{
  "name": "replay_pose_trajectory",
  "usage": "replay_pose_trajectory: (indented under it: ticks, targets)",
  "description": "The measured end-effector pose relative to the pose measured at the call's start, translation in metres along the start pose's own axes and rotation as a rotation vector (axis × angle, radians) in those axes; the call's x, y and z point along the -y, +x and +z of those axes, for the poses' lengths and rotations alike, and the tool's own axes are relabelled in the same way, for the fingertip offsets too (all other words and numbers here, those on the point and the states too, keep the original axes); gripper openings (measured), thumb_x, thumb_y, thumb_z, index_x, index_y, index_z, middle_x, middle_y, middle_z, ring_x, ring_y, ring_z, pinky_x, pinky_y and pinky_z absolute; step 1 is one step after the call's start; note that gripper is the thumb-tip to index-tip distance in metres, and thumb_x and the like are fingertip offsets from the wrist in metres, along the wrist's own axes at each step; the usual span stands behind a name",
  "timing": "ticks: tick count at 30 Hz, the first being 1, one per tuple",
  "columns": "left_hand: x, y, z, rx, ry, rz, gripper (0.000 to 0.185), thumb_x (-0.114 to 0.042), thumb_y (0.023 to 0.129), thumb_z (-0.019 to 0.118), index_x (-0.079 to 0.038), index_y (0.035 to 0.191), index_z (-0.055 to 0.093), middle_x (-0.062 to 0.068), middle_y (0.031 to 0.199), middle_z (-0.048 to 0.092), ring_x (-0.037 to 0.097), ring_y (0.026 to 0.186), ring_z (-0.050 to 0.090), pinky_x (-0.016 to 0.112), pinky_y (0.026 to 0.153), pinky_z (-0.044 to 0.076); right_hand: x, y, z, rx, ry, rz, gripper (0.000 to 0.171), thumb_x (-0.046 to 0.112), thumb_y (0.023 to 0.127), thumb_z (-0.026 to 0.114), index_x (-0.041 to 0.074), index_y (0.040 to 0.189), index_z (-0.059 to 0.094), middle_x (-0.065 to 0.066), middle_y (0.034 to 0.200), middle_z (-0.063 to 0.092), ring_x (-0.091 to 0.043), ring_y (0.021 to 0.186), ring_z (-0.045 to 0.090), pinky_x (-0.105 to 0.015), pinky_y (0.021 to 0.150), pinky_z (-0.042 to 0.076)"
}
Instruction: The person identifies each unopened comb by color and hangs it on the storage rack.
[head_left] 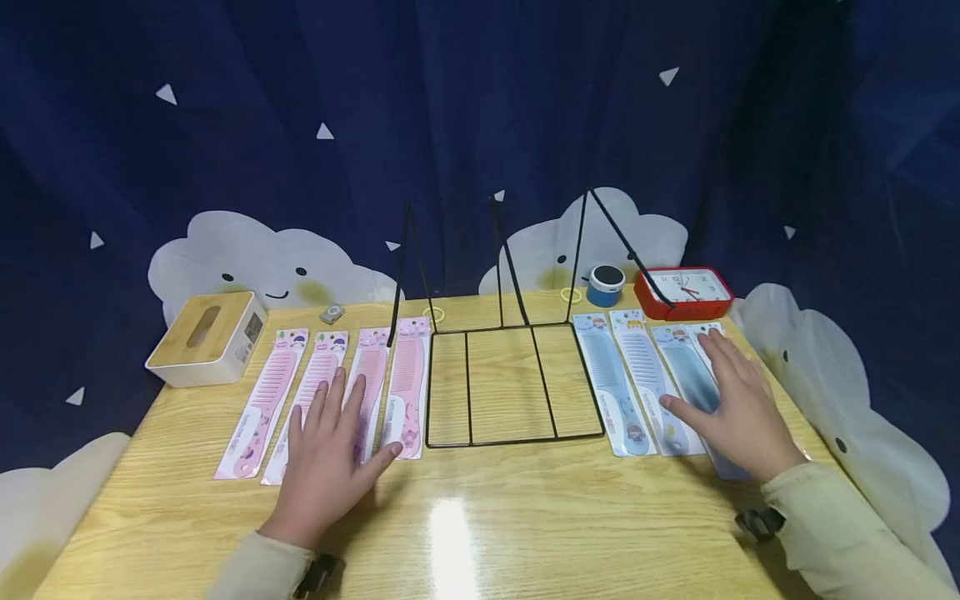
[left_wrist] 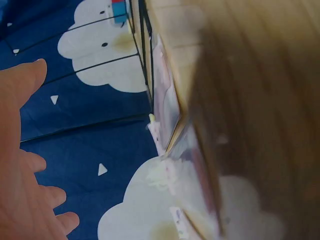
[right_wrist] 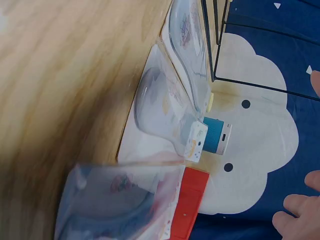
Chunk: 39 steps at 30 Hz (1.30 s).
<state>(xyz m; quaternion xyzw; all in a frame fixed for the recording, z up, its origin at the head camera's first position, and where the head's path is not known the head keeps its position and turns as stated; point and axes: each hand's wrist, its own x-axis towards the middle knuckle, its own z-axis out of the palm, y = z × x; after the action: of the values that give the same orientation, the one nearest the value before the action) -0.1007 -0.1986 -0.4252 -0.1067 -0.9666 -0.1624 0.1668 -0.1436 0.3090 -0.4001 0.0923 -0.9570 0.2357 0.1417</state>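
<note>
My left hand [head_left: 326, 458] is held with fingers spread over a row of several packaged pink combs [head_left: 264, 408] on the left of the table. Its fingertips overlap the middle combs in the head view; whether they touch cannot be told. Over on the right, my right hand [head_left: 738, 408] is spread above several packaged blue combs [head_left: 611, 383], hiding part of the rightmost ones. Neither hand holds anything. Between the two rows stands a black wire rack [head_left: 468, 392], with upright triangular arms at its back. Blue comb packages [right_wrist: 162, 107] also show in the right wrist view.
A white tissue box [head_left: 198, 337] with a wooden lid stands at the back left, near a small silver clip-like object [head_left: 332, 313]. Behind the blue combs are a blue cylinder [head_left: 604, 287] and a red clock [head_left: 686, 292]. Yellow rings [head_left: 434, 314] lie by the rack.
</note>
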Motion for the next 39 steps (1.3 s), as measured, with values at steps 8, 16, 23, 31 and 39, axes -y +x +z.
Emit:
replay_pose_trajectory:
  ticks: [8,16,23,31,39]
  targets:
    - [-0.003,0.002,0.014,0.037,-0.056,-0.032,0.101,-0.06,0.085,0.069,-0.01,0.16,0.025,0.018,0.166,0.016,0.047,0.147,0.02,0.074,0.109,0.013,-0.003,0.021,0.014,0.038,0.079,0.035,0.097,0.045,0.086,0.077,0.0,0.156,0.027,-0.026,0.161,0.024,-0.049,0.146,0.021,-0.065,0.115,0.013]
    - [-0.007,0.009,0.023,0.094,-0.126,-0.066,0.102,-0.06,0.086,0.068,-0.013,0.161,0.019,0.014,0.167,0.015,0.045,0.146,0.023,0.074,0.103,0.023,-0.008,0.038,0.029,0.061,0.106,0.065,0.093,0.045,0.086,0.077,-0.001,0.154,0.032,-0.031,0.153,0.036,-0.054,0.137,0.032,-0.068,0.107,0.026]
    - [-0.011,0.013,0.036,0.147,-0.175,-0.075,0.106,-0.053,0.08,0.078,-0.012,0.16,0.023,0.012,0.166,0.019,0.047,0.14,0.033,0.068,0.1,0.03,-0.008,0.058,0.043,0.103,0.135,0.097,0.082,0.042,0.089,0.075,-0.001,0.149,0.04,-0.03,0.148,0.042,-0.052,0.137,0.034,-0.066,0.107,0.028]
    - [-0.016,0.018,0.051,0.143,-0.242,-0.049,0.099,-0.05,0.077,0.083,-0.009,0.155,0.038,0.012,0.16,0.035,0.045,0.132,0.043,0.064,0.096,0.034,-0.006,0.086,0.058,0.153,0.198,0.126,0.068,0.035,0.092,0.073,-0.001,0.144,0.048,-0.024,0.132,0.056,-0.043,0.12,0.051,-0.059,0.1,0.039]
    - [-0.019,0.027,0.066,0.185,-0.26,-0.07,0.092,-0.05,0.076,0.083,-0.009,0.149,0.047,0.01,0.156,0.042,0.039,0.129,0.047,0.06,0.094,0.036,-0.009,0.116,0.072,0.193,0.213,0.159,0.063,0.03,0.092,0.072,-0.001,0.142,0.049,-0.024,0.132,0.056,-0.042,0.117,0.054,-0.057,0.098,0.042]
